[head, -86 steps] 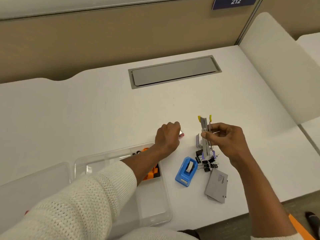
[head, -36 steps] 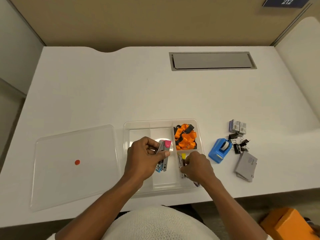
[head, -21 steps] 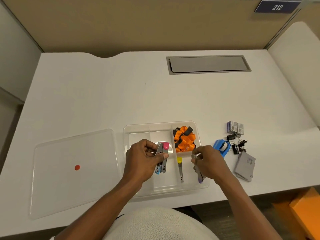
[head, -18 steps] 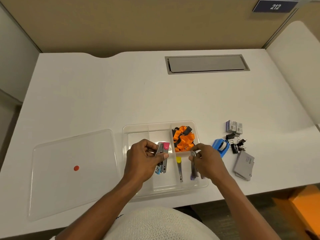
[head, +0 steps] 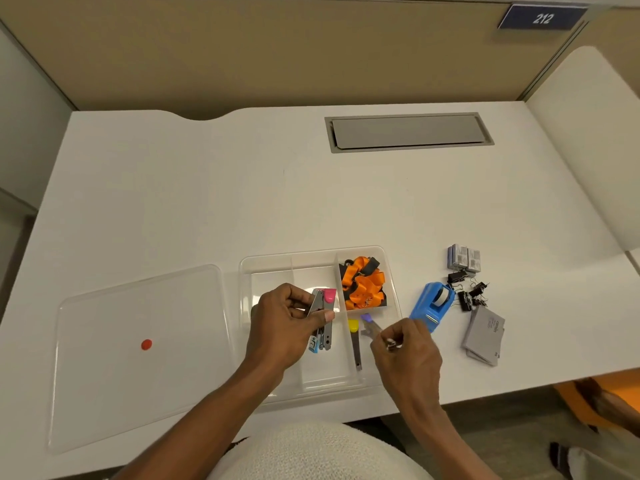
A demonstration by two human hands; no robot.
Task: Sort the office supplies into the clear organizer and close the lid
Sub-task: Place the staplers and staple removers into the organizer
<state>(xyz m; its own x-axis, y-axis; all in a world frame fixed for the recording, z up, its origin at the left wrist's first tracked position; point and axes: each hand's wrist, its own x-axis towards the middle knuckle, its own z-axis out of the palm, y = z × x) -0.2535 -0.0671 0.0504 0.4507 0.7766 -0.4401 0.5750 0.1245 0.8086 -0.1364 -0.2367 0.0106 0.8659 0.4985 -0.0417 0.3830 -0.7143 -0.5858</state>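
The clear organizer (head: pixel 263 271) sits at the desk's front edge, its loose lid (head: pixel 138 355) lying flat to its left. My left hand (head: pixel 284 323) grips small staplers, one pink-tipped (head: pixel 325 303) and one blue-ended, over the middle compartment. My right hand (head: pixel 405 351) holds a purple-tipped stapler (head: pixel 367 323) above the front right compartment. A yellow-tipped stapler (head: pixel 354 341) lies in that compartment. Orange and black straps (head: pixel 363 282) fill the back right compartment.
Right of the organizer lie a blue tape dispenser (head: pixel 433 304), several black binder clips (head: pixel 467 292), staple boxes (head: pixel 464 259) and a grey card stack (head: pixel 483 336). A grey cable hatch (head: pixel 408 131) is set in the desk's back. A red dot (head: pixel 146 344) marks the lid.
Both hands carried the staplers from the desk's right side to the organizer. The yellow-tipped stapler was set down in the front right compartment, and my right hand turned the purple-tipped one.
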